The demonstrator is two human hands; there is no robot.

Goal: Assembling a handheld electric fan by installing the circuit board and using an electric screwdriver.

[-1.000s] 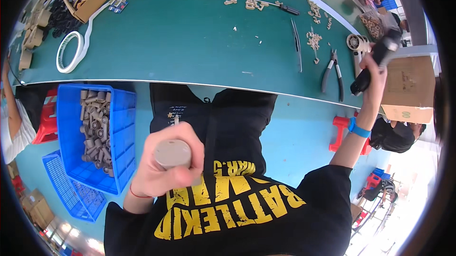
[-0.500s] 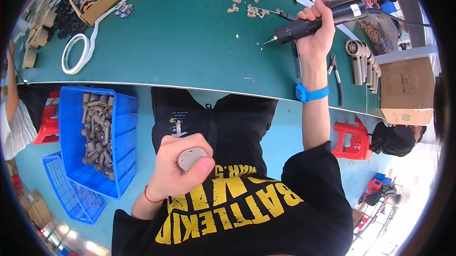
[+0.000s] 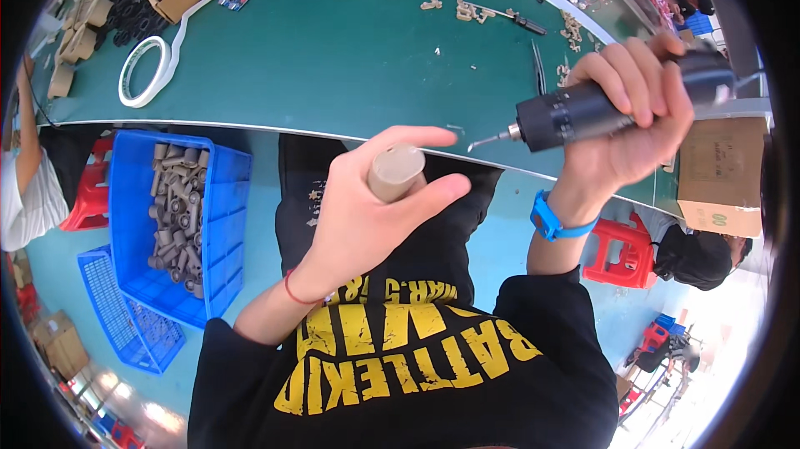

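By the green table [image 3: 275, 57], left fingers [image 3: 417, 137] flank a beige cylinder [image 3: 396, 171].

Head-worn fisheye, facing down
The left camera of the pair looks from close above the wearer's shirt [image 3: 408, 370] toward the green counter [image 3: 317, 40] filling the upper part; floor [image 3: 513, 232] shows on both sides below, and straight edges bend toward the dark, round rim.

You are in an assembly workshop: a long green workbench [image 3: 317, 57] stretches before you, small beige parts [image 3: 431, 2] lie scattered at twelve o'clock, an electric screwdriver [image 3: 552, 121] shows at two, a blue crate [image 3: 223, 236] heaped with similar taupe pieces [image 3: 177, 215] stands at nine, and co-workers [image 3: 40, 190] appear at nine and three.
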